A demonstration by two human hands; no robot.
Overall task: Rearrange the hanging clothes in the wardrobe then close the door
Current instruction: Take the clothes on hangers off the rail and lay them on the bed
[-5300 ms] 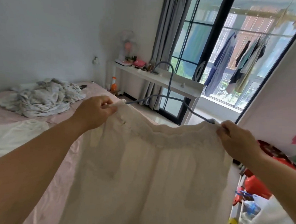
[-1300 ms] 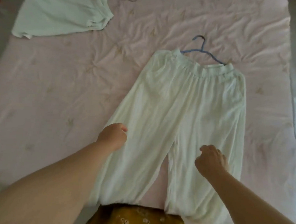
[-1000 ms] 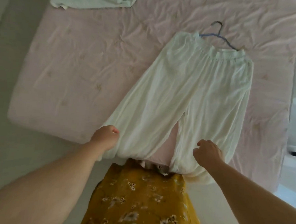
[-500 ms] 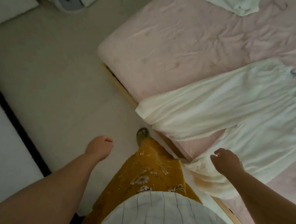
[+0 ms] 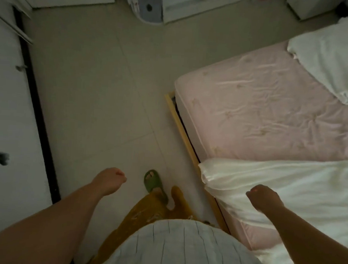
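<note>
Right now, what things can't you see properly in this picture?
- White trousers on the bed: the head view's right edge cuts them off, so waistband and hanger stay out of sight.
- Other white garment: cut off by the right edge.
- Wardrobe: only its white front shows; no hanging clothes visible.
- Fan base: cropped by the top edge.
- Left hand and right hand: fingers curled, holding nothing visible.
</note>
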